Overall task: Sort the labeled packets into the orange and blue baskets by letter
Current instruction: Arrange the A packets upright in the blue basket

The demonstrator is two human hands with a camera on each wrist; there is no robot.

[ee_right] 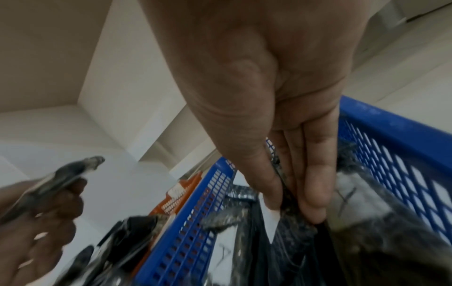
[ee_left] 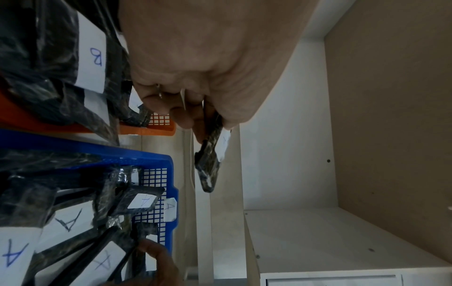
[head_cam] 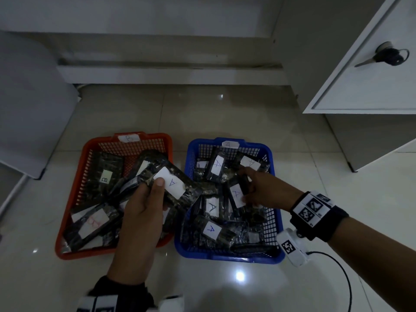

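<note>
Dark crinkled plastic is what the left hand [head_cam: 144,212] is gripping: a flat black packet with a white paper label marked A [head_cam: 173,183], thumb pressing near the label, fingers curling beneath. The packet is hovering over the right rim of the orange mesh plastic basket tagged B [head_cam: 126,137], its long axis pointing toward two o'clock, straight at the blue mesh plastic basket tagged A [head_cam: 227,257] just beside it. So the left hand is the nearer one for this drop, and only the two touching rims are standing between.

Farther out at three o'clock, the right hand [head_cam: 262,190] is reaching inside the blue basket, thumb and straight fingers pinching the edge of another A-labeled black packet [head_cam: 236,194] among the pile. That hand is crowding the basket's middle; the near-left corner is looking roomier. B-labeled packets [head_cam: 105,176] are lying in the orange basket.
</note>
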